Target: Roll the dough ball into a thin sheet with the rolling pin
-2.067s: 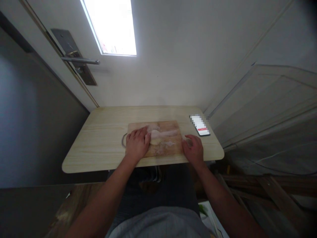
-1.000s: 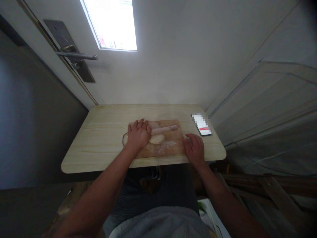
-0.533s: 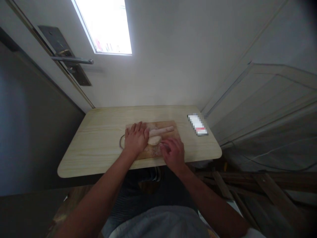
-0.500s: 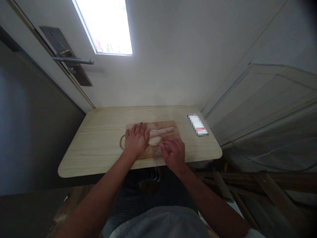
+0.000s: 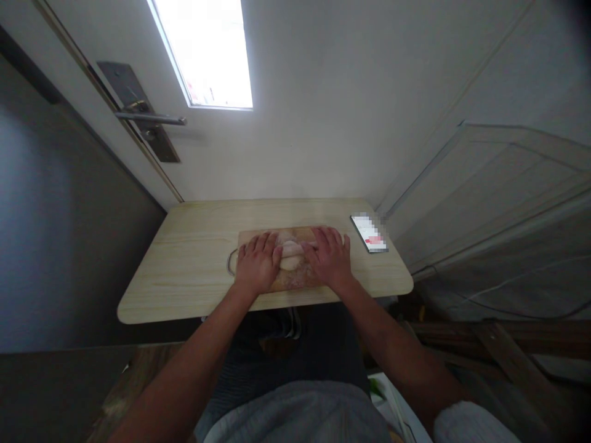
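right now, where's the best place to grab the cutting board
Probably by the metal loop, coming from the person's left: it juts past that edge of the cutting board, while the left hand and right hand cover much of the top.

Here's the pale rolling pin (image 5: 292, 248), lying crosswise on the white-dusted wooden board (image 5: 295, 282), both ends hidden; and right on its near side sits the dough (image 5: 290, 264), a flattish cream round, perhaps touching the pin, hard to call.

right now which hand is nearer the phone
The right hand, on the end of the board toward the phone; the left hand is at the other end, by the ring.
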{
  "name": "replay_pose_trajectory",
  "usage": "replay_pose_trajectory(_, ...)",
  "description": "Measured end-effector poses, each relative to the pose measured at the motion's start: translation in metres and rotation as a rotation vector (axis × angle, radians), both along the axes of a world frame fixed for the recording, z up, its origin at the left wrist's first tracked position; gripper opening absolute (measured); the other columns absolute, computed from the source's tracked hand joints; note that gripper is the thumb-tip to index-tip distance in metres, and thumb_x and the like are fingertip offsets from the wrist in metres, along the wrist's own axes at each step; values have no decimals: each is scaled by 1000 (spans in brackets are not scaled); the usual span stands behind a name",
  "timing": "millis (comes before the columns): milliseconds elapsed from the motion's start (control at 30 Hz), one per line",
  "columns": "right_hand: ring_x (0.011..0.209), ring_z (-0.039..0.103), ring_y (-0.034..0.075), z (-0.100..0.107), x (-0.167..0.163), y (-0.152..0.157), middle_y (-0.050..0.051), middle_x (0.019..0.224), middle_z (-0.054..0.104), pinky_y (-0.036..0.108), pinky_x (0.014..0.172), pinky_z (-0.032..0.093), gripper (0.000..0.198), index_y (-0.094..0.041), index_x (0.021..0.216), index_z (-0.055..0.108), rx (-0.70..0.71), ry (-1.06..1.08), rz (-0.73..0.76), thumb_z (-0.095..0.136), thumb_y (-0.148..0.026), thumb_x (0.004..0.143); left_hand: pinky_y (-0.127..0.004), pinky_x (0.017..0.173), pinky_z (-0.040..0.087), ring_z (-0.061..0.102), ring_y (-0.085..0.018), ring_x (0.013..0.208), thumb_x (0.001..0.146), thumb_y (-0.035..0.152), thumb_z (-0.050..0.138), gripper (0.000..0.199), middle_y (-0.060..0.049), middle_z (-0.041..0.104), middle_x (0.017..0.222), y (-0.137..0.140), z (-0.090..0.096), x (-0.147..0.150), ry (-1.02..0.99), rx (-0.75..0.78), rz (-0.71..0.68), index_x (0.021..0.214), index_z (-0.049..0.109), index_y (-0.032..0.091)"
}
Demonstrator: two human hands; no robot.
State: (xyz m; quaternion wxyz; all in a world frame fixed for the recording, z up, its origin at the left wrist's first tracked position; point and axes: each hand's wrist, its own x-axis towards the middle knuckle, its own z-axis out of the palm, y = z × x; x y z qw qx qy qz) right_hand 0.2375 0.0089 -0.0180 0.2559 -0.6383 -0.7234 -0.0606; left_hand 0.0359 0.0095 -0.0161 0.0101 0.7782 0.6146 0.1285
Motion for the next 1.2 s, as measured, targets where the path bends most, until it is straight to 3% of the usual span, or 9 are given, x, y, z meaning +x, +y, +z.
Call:
replay_pose_trajectory(167, 140, 39, 33, -5, 4, -14, 15, 148, 53, 59, 117, 19, 60, -18, 142, 51, -6, -27, 22, 47, -59, 98, -52, 110, 36, 44, -31, 139, 105, 47, 17, 58, -8, 50, 154, 8, -1, -1, -3, 12, -18, 149, 46, 23)
replay_pose_trajectory(400, 142, 38, 33, -3, 11, -15, 13, 146, 55, 62, 119, 13, 56, -20, 139, 53, -20, -82, 86, 55, -54, 95, -49, 108, 38, 46, -29, 137, 105, 46, 18, 55, -8, 53, 151, 12, 2, -2, -11, -2, -45, 141, 54, 25)
replay_pose_trajectory(633, 139, 41, 33, 1, 13, -22, 13, 146, 55, 63, 118, 18, 52, -20, 139, 53, -10, -82, 96, 55, -47, 95, -49, 110, 37, 52, -29, 131, 104, 50, 28, 52, -8, 60, 143, 2, 1, -10, -60, 8, -87, 138, 58, 25)
replay_pose_trajectory(767, 141, 39, 32, -8, 15, -34, 17, 150, 49, 58, 117, 28, 63, -16, 148, 42, 115, 18, 51, 55, -45, 94, -45, 107, 41, 55, -27, 129, 104, 48, 30, 51, -9, 61, 142, -4, 0, -11, -72, -8, -104, 141, 54, 22)
replay_pose_trajectory(867, 132, 48, 29, -21, 11, -45, 17, 137, 58, 49, 113, 37, 50, -13, 138, 54, 195, 150, 19, 53, -38, 95, -43, 106, 43, 55, -27, 129, 104, 47, 29, 53, -12, 61, 141, -10, 2, -7, -81, -14, -68, 143, 50, 16)
replay_pose_trajectory(967, 129, 51, 29, -30, -3, -52, 14, 130, 64, 49, 113, 37, 42, -15, 130, 60, 114, 153, 110, 54, -37, 95, -44, 107, 43, 55, -28, 129, 104, 43, 29, 50, -16, 62, 138, -8, 5, 0, -55, -14, -67, 136, 55, 14)
replay_pose_trajectory(1100, 140, 42, 31, -30, -27, -53, 13, 147, 55, 55, 119, 26, 56, -18, 144, 50, -24, 86, 203, 55, -42, 93, -47, 106, 43, 51, -28, 132, 105, 35, 25, 46, -14, 62, 138, 8, 9, 10, -28, -3, -124, 131, 59, 19)
replay_pose_trajectory(1200, 148, 32, 33, -27, -36, -54, 13, 155, 46, 60, 121, 17, 65, -19, 150, 43, -82, 41, 199, 54, -51, 94, -54, 108, 39, 47, -31, 135, 105, 39, 24, 48, -12, 56, 146, 23, 7, 13, -23, 1, -58, 140, 54, 23)
